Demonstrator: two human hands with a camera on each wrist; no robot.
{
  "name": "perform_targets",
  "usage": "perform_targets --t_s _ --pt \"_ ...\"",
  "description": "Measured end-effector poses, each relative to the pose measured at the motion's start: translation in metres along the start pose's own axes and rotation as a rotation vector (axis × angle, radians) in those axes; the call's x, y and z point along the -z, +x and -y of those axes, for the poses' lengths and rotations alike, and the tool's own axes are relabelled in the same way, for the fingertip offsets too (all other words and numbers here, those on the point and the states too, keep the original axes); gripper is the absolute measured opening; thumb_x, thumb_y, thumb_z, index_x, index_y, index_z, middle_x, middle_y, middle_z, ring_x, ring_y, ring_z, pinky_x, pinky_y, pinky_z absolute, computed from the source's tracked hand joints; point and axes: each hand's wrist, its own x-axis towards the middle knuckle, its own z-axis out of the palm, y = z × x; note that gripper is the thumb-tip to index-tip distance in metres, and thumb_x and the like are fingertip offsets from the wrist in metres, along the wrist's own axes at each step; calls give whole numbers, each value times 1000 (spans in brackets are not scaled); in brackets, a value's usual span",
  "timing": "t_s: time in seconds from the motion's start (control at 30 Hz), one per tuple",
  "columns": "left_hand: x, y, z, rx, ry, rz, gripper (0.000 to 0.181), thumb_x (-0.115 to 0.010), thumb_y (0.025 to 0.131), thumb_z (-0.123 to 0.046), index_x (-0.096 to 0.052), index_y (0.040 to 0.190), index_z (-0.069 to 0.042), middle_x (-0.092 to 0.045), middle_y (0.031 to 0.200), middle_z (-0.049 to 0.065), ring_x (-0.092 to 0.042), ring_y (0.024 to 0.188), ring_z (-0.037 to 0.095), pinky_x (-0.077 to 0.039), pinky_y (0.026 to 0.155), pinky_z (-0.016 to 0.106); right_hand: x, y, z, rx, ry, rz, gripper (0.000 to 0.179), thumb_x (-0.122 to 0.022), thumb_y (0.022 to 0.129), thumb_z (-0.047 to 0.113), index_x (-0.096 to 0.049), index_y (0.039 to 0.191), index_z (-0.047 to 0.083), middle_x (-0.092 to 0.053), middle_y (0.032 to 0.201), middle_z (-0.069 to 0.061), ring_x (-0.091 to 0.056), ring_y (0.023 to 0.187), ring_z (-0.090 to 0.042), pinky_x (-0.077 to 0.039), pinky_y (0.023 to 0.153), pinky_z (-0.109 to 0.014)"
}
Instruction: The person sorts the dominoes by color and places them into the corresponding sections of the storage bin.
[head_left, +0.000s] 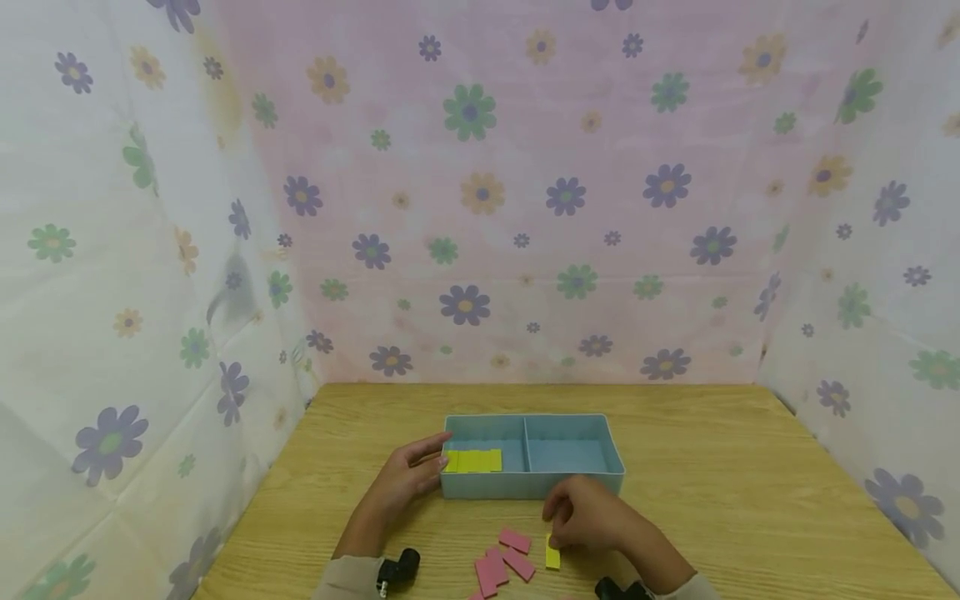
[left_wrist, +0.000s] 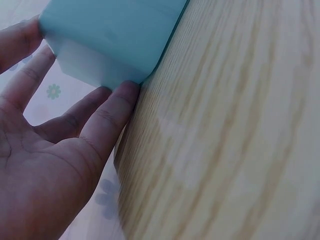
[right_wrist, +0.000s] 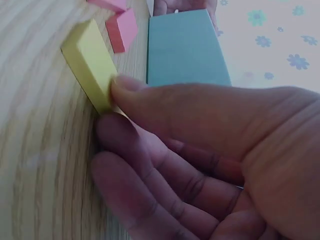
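My right hand [head_left: 588,512] pinches one end of a yellow rectangular block [right_wrist: 90,65] between thumb and fingertips, low over the wooden table. In the head view this yellow block lies just right of several pink blocks [head_left: 517,540]. My left hand [head_left: 405,479] has its fingers spread against the left end of a light blue two-compartment box [head_left: 532,486], fingertips touching its wall and corner. Inside the box's left compartment, several yellow blocks [head_left: 474,461] form a row along the near wall. The right compartment [head_left: 570,450] shows only its blue floor and walls.
The pink blocks lie loosely bunched in front of the box, some overlapping. Flower-patterned cloth [head_left: 517,192] stands behind the wood-grain table [head_left: 697,467] and along both sides.
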Motion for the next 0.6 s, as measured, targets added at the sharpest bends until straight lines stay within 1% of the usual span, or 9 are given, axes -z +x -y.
perform_targets --t_s 0.03,0.07,0.17,0.3,0.4,0.47,0.6 --pt "-1 0 -1 8 -4 -4 58 -63 105 -25 -44 159 -12 -35 165 19 -43 147 37 -53 107 39 1 0 -1 5 -3 -6 22 -87 76 3 -74 93 5 -69 75 -1 -62 66 -14 -50 56 -27" --pt "-1 -1 -1 2 -4 -4 59 -63 106 -25 -43 159 -10 -34 165 21 -44 147 37 -53 107 39 2 0 -2 10 -11 -11 21 -87 76 4 -74 93 5 -69 75 -1 -62 67 -14 -50 57 -27" --pt "-3 0 -1 16 -20 -14 58 -65 104 -25 -45 158 -11 -36 164 19 -46 145 35 -54 106 37 4 0 -3 1 -44 -29 20 -88 77 7 -74 91 6 -68 76 0 -61 68 -15 -50 57 -28" --pt "-4 1 -1 24 -34 -22 57 -65 105 -23 -46 157 -12 -37 164 18 -47 145 34 -54 106 36 4 -3 1 -40 -117 -62 24 -93 74 18 -72 83 9 -66 74 1 -60 67 -16 -49 56 -30" --pt "-3 1 -1 14 -24 -24 57 -64 105 -23 -46 157 -11 -36 164 20 -46 145 36 -54 106 38 2 -5 5 -72 -147 -79 28 -96 72 25 -72 78 12 -66 73 2 -59 66 -16 -49 54 -32" --pt "-3 1 -2 11 -13 -23 57 -63 105 -24 -45 158 -11 -36 164 21 -46 146 37 -53 107 38 0 -5 7 -83 -159 -85 29 -96 71 27 -72 75 13 -66 71 3 -59 66 -16 -49 54 -32" --pt "-1 0 -1 8 -7 -17 56 -61 106 -21 -44 158 -10 -35 165 21 -44 146 37 -53 107 39 -5 -4 9 -70 -174 -91 27 -97 69 25 -73 75 14 -66 72 5 -57 68 -15 -48 56 -30"
